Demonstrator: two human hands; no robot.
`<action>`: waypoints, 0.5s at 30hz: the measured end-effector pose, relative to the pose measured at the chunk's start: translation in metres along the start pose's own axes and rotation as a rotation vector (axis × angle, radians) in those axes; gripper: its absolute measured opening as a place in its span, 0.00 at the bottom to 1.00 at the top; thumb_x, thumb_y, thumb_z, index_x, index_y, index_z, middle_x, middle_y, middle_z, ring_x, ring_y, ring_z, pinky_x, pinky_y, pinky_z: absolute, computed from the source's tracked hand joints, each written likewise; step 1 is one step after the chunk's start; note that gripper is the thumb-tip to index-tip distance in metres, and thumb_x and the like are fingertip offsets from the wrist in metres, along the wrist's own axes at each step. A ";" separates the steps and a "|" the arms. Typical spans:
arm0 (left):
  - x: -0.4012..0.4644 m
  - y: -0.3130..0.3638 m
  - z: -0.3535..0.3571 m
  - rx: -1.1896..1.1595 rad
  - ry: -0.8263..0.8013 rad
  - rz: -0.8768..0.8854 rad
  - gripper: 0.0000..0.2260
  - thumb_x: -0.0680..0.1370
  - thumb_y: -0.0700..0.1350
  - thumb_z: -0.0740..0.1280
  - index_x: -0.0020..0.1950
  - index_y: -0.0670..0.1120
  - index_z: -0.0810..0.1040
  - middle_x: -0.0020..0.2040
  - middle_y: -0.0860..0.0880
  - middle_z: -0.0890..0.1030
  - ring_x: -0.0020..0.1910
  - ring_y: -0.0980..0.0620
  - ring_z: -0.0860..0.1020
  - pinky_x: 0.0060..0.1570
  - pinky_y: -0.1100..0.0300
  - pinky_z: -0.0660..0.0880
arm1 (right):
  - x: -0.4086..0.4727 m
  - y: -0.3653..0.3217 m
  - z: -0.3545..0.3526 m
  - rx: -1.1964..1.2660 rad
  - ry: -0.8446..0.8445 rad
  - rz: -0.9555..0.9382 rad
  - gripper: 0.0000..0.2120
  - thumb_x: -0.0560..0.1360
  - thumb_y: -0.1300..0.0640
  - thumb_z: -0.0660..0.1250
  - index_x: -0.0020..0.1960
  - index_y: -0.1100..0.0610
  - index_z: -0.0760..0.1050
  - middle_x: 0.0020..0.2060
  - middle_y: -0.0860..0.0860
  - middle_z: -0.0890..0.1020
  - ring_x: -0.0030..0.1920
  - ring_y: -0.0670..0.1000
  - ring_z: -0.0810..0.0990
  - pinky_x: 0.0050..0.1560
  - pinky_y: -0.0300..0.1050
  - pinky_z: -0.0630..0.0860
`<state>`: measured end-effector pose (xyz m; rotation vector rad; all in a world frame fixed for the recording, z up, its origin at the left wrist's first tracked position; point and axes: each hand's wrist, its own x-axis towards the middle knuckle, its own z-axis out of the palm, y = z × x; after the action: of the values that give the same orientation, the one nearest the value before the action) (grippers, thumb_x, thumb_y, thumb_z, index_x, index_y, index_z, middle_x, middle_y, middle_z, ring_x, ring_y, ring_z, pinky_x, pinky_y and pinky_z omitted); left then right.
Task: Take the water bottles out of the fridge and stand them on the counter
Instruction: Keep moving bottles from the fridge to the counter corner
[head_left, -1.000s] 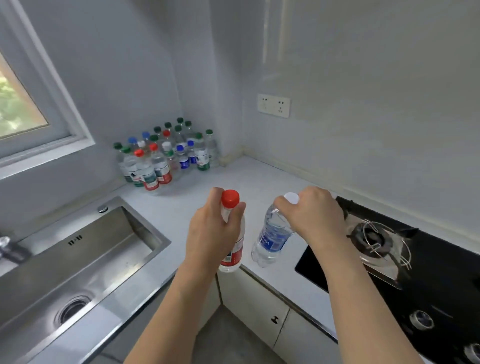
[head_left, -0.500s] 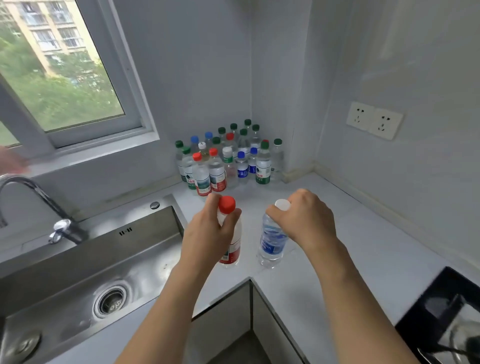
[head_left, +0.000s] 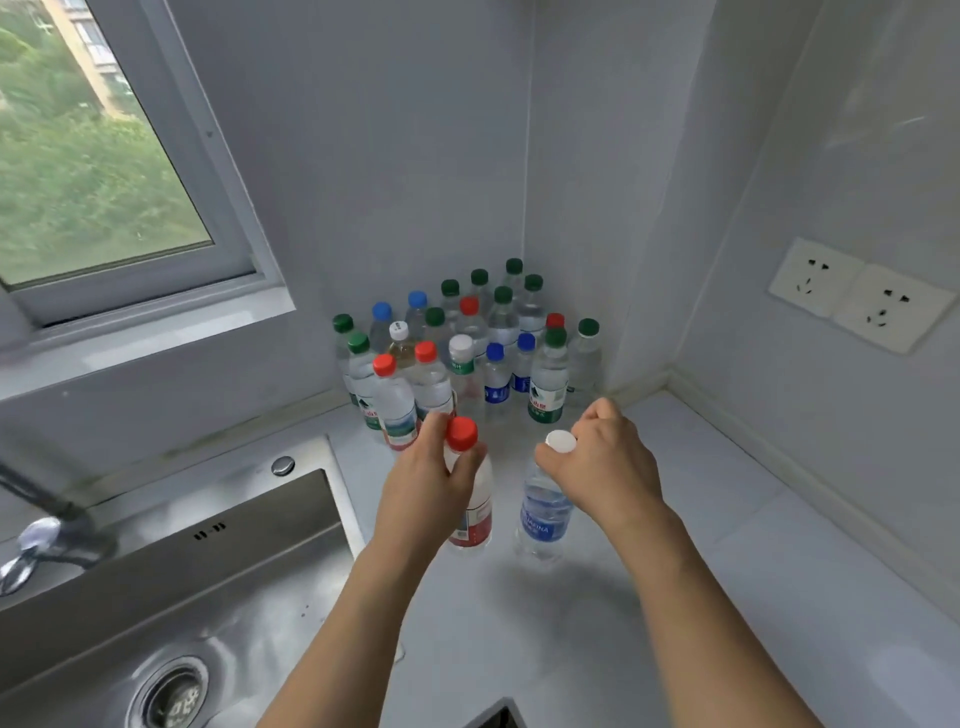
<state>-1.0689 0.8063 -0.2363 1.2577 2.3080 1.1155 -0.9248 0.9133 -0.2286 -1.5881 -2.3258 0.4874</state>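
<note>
We have a bottle in each hand over the counter (head_left: 727, 571), both close to being set down. Our left hand (head_left: 426, 499) is wrapped around the neck and shoulder of the red-capped bottle (head_left: 470, 499), fingers clasped tight just under the cap; our right hand (head_left: 605, 467) pinches the white-capped bottle (head_left: 543, 512) at its neck from above, so its blue-labelled body hangs below the fingers. Both bottles stand roughly upright and side by side, and their bases look to be at or just above the surface; we cannot tell whether they touch it yet

At 12 o'clock from our hands, packed into the corner, stands the cluster of bottles (head_left: 467, 353) already on the counter. The nearest of them, with red caps, sit just beyond our left knuckles

Our chief worry is that crowd. If we push forward to park these two against the group, a knuckle or a bottle shoulder could nudge the front row, and tall light bottles standing that close would likely topple into one another. The second risk lies at 9 o'clock: the sink (head_left: 171, 597) edge runs near the red-capped bottle, so a base landing too far left could tip in. The neck pinch on the right also gives poor control of sway, so letting go before the base sits flat could leave that bottle wobbling
</note>
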 end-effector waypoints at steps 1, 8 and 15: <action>0.014 -0.002 0.004 0.004 -0.007 -0.009 0.10 0.78 0.54 0.65 0.54 0.52 0.69 0.47 0.52 0.79 0.43 0.48 0.77 0.42 0.53 0.75 | 0.014 0.000 0.004 -0.020 -0.006 -0.003 0.22 0.71 0.41 0.65 0.52 0.59 0.73 0.50 0.49 0.68 0.49 0.52 0.71 0.38 0.44 0.67; 0.097 -0.015 0.027 0.034 -0.055 0.001 0.10 0.78 0.54 0.65 0.53 0.51 0.68 0.43 0.54 0.77 0.38 0.54 0.75 0.36 0.58 0.68 | 0.111 -0.007 0.031 -0.090 -0.137 0.071 0.22 0.71 0.39 0.64 0.48 0.58 0.76 0.45 0.50 0.70 0.43 0.54 0.73 0.38 0.44 0.66; 0.143 -0.041 0.046 -0.034 -0.114 0.044 0.08 0.78 0.51 0.66 0.52 0.52 0.69 0.42 0.53 0.78 0.39 0.52 0.77 0.41 0.53 0.76 | 0.170 -0.025 0.058 -0.100 -0.110 0.099 0.23 0.72 0.40 0.65 0.51 0.60 0.77 0.52 0.54 0.73 0.48 0.57 0.77 0.40 0.44 0.68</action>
<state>-1.1494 0.9318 -0.2815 1.3289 2.1795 1.0641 -1.0304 1.0569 -0.2628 -1.7711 -2.3950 0.5001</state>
